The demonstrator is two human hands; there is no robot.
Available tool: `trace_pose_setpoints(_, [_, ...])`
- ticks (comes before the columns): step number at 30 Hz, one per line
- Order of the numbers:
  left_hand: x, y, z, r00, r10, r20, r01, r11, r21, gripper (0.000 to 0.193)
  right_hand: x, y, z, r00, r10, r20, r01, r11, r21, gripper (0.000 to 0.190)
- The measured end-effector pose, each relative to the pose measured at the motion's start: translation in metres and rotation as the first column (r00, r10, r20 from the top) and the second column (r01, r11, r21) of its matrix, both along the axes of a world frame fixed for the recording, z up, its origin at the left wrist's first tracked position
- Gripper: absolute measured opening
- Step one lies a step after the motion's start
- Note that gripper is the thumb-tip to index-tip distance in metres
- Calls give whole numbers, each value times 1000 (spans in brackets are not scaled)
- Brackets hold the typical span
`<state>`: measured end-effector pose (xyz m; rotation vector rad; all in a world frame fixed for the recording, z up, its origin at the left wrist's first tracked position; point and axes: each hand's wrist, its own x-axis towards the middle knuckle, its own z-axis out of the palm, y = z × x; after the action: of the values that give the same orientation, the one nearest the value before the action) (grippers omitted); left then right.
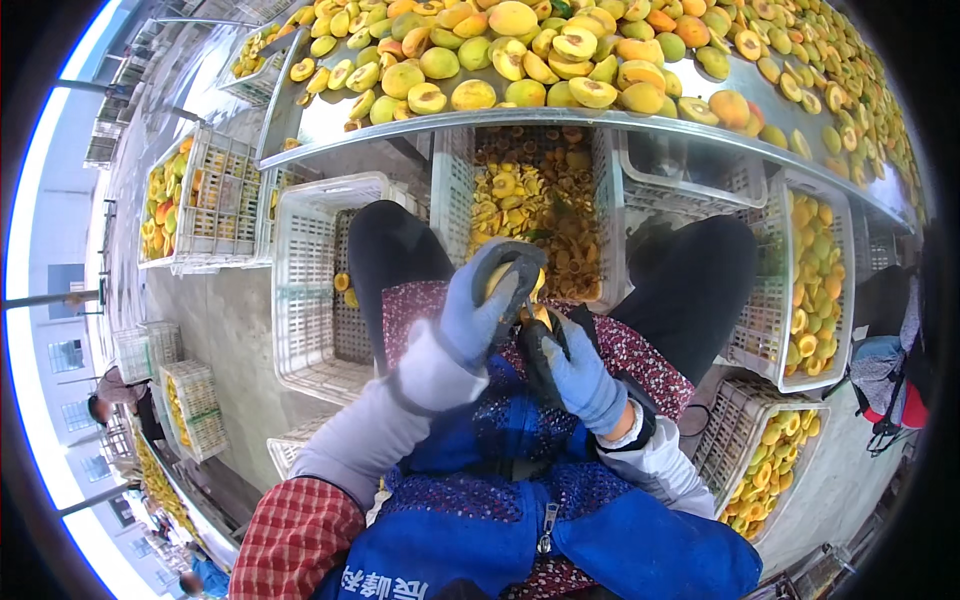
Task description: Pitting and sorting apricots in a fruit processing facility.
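Note:
Both hands wear blue-grey gloves with dark coated fingers and meet above the lap. In my left hand (491, 296) is a yellow peach half (496, 278), partly hidden by the fingers. My right hand (570, 364) is closed around a small tool, whose metal tip (529, 306) points up between the hands; its handle is hidden. Yellow peel or flesh (538, 289) shows at the tip. Just beyond the hands, between the knees, a white plastic crate (611, 225) holds yellow scraps and brown pits. Many whole and halved peaches (514, 56) lie on the metal table (480, 118).
A white crate (307, 217) with a few fruit pieces stands by the left knee. Fruit-filled crates stand at the right (844, 300), lower right (817, 420) and upper left (225, 202). Another person (885, 352) sits at the far right; others are at the far left.

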<state>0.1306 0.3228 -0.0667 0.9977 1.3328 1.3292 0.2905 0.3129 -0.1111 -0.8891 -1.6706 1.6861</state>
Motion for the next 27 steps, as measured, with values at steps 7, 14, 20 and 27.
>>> trace_pose_setpoints(7, [-1,8,14,995,-99,-33,94,988,-119,19,-9,-7,-2,987,-50,-153,18,979,-201,27])
trace_pose_setpoints(14, [8,15,15,961,-64,-268,77,996,37,18,-6,9,32,948,-80,-308,-194,622,-758,33])
trace_pose_setpoints(20, [12,14,6,978,-37,-204,44,999,28,18,2,18,28,917,-116,-382,-341,271,-900,34])
trace_pose_setpoints(27, [13,15,2,926,33,-375,16,992,129,18,1,23,34,936,-38,-351,-325,297,-898,33])
